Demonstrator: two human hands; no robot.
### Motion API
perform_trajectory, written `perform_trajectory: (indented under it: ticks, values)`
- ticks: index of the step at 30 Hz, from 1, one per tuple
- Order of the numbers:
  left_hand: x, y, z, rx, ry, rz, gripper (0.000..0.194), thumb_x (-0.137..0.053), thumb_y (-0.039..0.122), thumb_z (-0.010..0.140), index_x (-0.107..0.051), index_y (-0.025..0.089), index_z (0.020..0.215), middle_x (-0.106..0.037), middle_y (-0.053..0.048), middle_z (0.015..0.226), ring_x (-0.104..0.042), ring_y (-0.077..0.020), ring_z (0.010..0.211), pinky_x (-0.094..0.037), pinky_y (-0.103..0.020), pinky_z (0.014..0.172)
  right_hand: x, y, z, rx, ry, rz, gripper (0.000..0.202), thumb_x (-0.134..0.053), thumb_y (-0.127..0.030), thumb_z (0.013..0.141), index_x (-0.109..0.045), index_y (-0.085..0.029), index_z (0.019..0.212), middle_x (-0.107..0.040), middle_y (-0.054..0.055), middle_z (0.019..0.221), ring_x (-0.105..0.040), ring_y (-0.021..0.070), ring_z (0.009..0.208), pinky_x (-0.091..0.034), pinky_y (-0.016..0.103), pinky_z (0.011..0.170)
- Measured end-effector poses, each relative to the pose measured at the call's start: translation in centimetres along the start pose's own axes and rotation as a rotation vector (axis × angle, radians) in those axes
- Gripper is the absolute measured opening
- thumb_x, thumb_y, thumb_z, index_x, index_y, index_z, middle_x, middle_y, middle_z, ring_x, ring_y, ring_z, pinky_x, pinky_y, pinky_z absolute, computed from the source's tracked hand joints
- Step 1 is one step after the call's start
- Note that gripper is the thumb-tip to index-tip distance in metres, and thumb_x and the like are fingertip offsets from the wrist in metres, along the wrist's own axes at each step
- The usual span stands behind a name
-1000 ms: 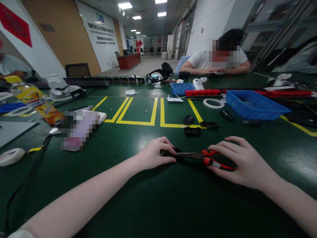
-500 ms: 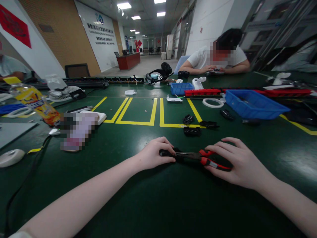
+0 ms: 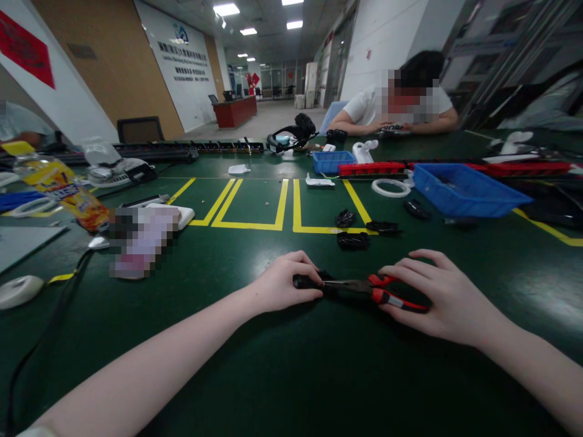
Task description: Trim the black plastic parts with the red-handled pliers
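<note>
My left hand [image 3: 291,280] pinches a small black piece [image 3: 302,282] between thumb and fingers; its exact kind is hard to make out. My right hand [image 3: 439,297] grips red-and-black needle-nose pliers [image 3: 380,290] by the handles. The long metal jaws point left and reach the black piece at my left fingertips. Whether the jaws are clamped on it I cannot tell. Just beyond my hands lie several crumpled black plastic pieces [image 3: 353,241], close to the yellow tape lines [image 3: 328,230] on the green table [image 3: 291,370].
A blue bin [image 3: 473,197] and a white ring [image 3: 390,189] stand at the right, with a smaller blue bin [image 3: 333,161] farther back. A phone [image 3: 146,243], a drink bottle [image 3: 68,191] and a cable [image 3: 50,334] are at the left. Another person [image 3: 396,109] sits across the table.
My right hand and the pliers' handles have shifted very slightly to the right. My left hand keeps its hold on the black piece in the same place.
</note>
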State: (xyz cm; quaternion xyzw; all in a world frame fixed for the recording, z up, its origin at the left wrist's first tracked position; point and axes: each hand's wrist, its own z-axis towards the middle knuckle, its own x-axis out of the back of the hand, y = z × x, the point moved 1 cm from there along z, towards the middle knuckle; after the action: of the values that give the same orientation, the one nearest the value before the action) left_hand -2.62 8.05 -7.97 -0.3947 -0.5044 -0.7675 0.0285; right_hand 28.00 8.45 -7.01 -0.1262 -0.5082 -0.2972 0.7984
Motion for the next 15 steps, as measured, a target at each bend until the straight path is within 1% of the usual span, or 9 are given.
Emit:
perform_trajectory:
  ticks: [8,12,15]
  values:
    - [-0.07,0.03,-0.1,-0.026,0.011,0.015,0.012,-0.074,0.023,0.084,-0.073,0.019,0.096,-0.063,-0.005,0.11,-0.061,-0.0205,0.101,-0.05,-0.039,0.093,-0.07,-0.21,0.04,-0.005,0.001,0.011,0.041,-0.065,-0.044,0.082,-0.061,-0.022,0.116,-0.072,0.007,0.097,-0.066,0.0259,0.088,-0.044,0.049,0.092]
    - [-0.05,0.12,-0.09,-0.017,0.007,0.018,0.011,-0.074,0.023,0.084,-0.074,0.019,0.094,-0.062,-0.005,0.109,-0.061,-0.0203,0.1,-0.05,-0.039,0.093,-0.38,-0.37,0.03,-0.019,-0.017,0.027,0.042,-0.067,-0.044,0.081,-0.06,-0.022,0.116,-0.072,0.006,0.098,-0.067,0.025,0.088,-0.044,0.049,0.094]
    - [0.03,0.21,-0.06,-0.005,-0.003,0.021,0.011,-0.074,0.023,0.084,-0.074,0.019,0.094,-0.061,-0.005,0.109,-0.061,-0.0206,0.101,-0.05,-0.04,0.093,-0.53,-0.47,0.07,-0.035,-0.023,0.042,0.043,-0.065,-0.045,0.081,-0.059,-0.023,0.117,-0.073,0.006,0.099,-0.068,0.0262,0.088,-0.044,0.05,0.093]
